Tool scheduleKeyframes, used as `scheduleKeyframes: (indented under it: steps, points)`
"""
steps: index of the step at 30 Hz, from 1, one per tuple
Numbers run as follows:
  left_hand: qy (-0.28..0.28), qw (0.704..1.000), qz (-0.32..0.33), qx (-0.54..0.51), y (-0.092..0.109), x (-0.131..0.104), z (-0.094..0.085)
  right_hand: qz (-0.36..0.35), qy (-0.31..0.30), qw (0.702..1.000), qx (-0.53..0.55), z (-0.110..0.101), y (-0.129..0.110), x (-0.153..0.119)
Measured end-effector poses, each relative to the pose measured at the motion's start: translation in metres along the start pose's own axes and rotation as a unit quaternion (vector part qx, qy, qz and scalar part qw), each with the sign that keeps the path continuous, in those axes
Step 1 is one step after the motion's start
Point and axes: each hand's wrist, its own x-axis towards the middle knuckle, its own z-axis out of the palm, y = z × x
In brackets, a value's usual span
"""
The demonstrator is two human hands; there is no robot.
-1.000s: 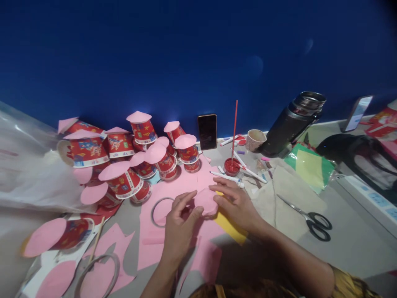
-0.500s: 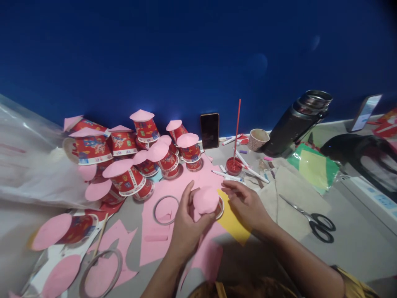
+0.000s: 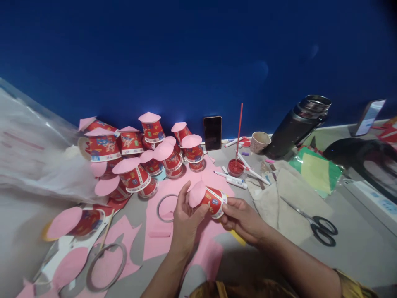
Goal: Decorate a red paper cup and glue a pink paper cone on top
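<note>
Between my hands is a red printed paper cup (image 3: 213,201), tilted on its side, with a pink paper cone (image 3: 197,194) on its left end. My left hand (image 3: 190,217) is closed round the cone end, thumb along the near side. The fingers of my right hand (image 3: 243,218) pinch the white rim at the other end. Under the cup lie pink paper sheets (image 3: 156,244) and part of a yellow sheet (image 3: 238,238). A roll of tape (image 3: 159,209) rests on the pink paper just left of my left hand.
Red cups with pink cone tops (image 3: 130,176) crowd the left back. Along the wall stand a phone (image 3: 212,133), a small pot of red paint (image 3: 235,167) with a stick, a paper cup (image 3: 259,142) and a black flask (image 3: 294,128). Scissors (image 3: 322,229) lie on the right.
My right hand has come in from the right and taken hold of the cup's rim. The cup has turned from cone facing me to lying sideways. The view has shifted slightly.
</note>
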Motion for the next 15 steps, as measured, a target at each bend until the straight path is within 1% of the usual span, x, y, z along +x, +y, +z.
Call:
scheduleKeyframes:
  steps: [2, 5, 8, 12, 15]
  points:
    - [-0.023, 0.999, -0.023, -0.021, 0.000, -0.002, 0.000, 0.008, 0.000, 0.999, 0.037, 0.000, 0.001, 0.001]
    - [-0.078, 0.995, -0.046, -0.037, 0.003, -0.004, -0.004, 0.015, -0.003, 0.998, 0.065, -0.001, -0.002, 0.003]
    - [-0.120, 0.992, -0.033, -0.027, 0.006, -0.005, -0.010, 0.023, -0.009, 0.996, 0.085, -0.002, -0.005, 0.004]
    - [-0.128, 0.992, 0.011, -0.011, 0.009, -0.005, -0.012, 0.038, -0.021, 0.994, 0.099, -0.002, -0.002, 0.003]
    - [-0.136, 0.990, 0.017, -0.016, 0.007, -0.007, -0.009, 0.047, -0.028, 0.993, 0.106, -0.003, 0.001, 0.002]
